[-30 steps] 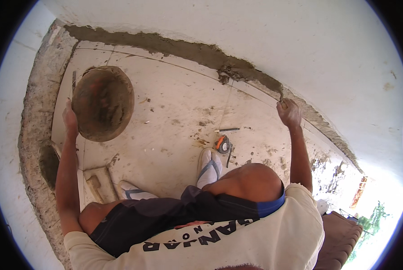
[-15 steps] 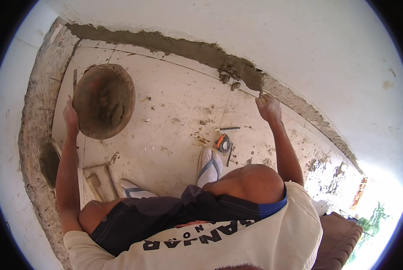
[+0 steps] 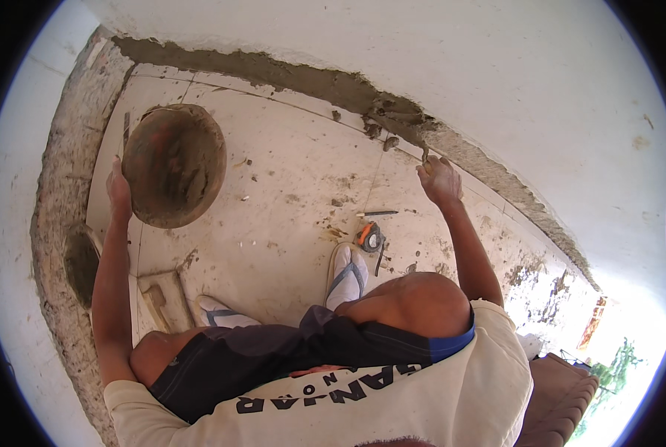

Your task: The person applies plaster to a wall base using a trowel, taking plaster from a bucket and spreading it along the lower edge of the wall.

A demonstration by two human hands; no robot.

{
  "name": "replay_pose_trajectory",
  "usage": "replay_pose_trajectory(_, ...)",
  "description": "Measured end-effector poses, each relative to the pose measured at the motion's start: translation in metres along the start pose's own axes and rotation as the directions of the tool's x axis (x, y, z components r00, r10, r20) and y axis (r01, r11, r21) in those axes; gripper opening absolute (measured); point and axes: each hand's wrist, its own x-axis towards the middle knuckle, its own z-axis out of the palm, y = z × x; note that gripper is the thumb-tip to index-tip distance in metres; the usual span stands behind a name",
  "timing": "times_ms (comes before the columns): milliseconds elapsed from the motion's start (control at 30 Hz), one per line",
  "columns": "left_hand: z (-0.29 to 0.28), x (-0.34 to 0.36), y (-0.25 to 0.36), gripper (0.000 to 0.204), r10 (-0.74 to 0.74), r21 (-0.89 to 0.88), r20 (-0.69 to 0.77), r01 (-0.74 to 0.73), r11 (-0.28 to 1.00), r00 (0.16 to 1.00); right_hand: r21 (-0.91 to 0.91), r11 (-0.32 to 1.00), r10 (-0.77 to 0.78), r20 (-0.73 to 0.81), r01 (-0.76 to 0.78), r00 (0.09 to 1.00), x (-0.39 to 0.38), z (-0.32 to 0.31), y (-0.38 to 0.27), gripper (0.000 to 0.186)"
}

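My right hand [image 3: 441, 182] is closed around the handle of a trowel [image 3: 426, 155]. Its mortar-coated blade lies against the grey mortar band [image 3: 310, 80] at the wall's foot and is hard to tell from the mortar. At the far left, my left hand [image 3: 119, 194] holds the left rim of a round basin [image 3: 175, 167], with some fingers hidden at its edge. Wet mortar coats the inside of this basin. Small mortar lumps [image 3: 391, 143] lie on the floor below the band.
An orange and black tape measure [image 3: 370, 237] and a dark pencil-like stick [image 3: 377, 214] lie near my right foot. A wooden float [image 3: 165, 298] rests by my left knee. Beside my left forearm is a smaller bowl [image 3: 82, 264]. Rough bare wall base [image 3: 511, 194] runs to the right.
My right hand and the trowel have shifted slightly left, and the mortar by the blade looks rougher. A small lump now shows on the floor below the band. My left hand stays at the basin.
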Motion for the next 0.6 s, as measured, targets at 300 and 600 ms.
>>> replay_pose_trajectory(300,0.003,0.003,0.0,0.063,-0.046,-0.073,0.069,0.051,0.996,0.997,-0.064,0.997,-0.06,-0.133,0.052,0.989,0.04,0.052,0.004,0.031)
replay_pose_trajectory(600,0.001,0.005,0.001,0.062,-0.069,-0.08,0.089,0.076,0.994,0.994,0.002,1.0,-0.001,-0.256,0.001,0.967,0.035,0.026,-0.004,0.031)
